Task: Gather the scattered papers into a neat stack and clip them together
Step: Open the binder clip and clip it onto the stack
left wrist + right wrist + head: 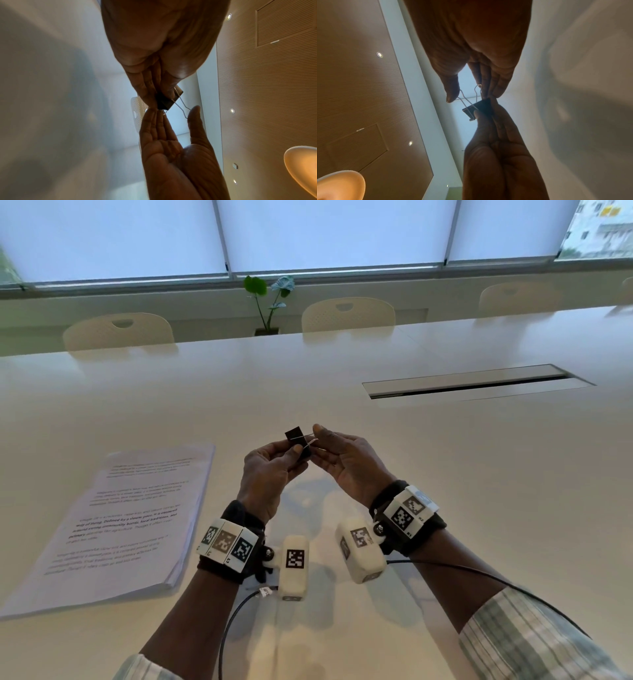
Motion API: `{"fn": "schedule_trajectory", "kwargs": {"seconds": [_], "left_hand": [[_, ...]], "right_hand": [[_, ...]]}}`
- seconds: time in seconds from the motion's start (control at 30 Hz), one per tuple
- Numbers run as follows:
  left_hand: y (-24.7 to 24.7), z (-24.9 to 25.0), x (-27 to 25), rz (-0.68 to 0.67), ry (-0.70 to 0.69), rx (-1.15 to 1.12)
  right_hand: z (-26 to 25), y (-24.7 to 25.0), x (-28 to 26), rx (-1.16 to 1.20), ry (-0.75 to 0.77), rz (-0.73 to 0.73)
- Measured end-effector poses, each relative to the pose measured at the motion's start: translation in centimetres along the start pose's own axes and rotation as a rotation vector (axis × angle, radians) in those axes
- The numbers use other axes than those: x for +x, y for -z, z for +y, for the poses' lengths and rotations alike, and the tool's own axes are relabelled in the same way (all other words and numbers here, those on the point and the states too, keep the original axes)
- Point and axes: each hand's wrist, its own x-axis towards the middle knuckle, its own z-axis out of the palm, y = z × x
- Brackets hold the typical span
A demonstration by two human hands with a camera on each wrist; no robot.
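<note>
Both hands meet above the worktop (342, 378): the left hand (265, 474) pinches the black body of the binder clip (298, 441) between thumb and fingers, while the right hand (349, 462) takes its wire handles between thumb and fingertips, apparently to squeeze its mouth open. Off to the left, the papers (116, 525) lie already gathered in a fairly even stack, unclipped.

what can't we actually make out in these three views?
- Paper stack, head view: text too blurred to read; sheet count not countable; its near left corner is cut off by the frame edge.
- Binder clip: whether its mouth is open or closed is unclear; the left hand covers part of the body in all views.
- Right hand grip on the wire handles: contact too small in head view, backlit in the wrist views.
</note>
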Motion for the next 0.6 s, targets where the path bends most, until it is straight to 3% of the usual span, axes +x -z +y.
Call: {"fn": "schedule_trajectory", "kwargs": {"seconds": [0.3, 0.6], "left_hand": [[1.8, 3.7, -2.4, -0.024, -0.083, -0.046], [12.4, 8.9, -3.5, 0.006, -0.162, -0.033]], "right_hand": [[-1.0, -3.9, -0.8, 0.044, 0.084, -0.076], [2.8, -15.2, 0.8, -0.025, 0.144, -0.136]]}}
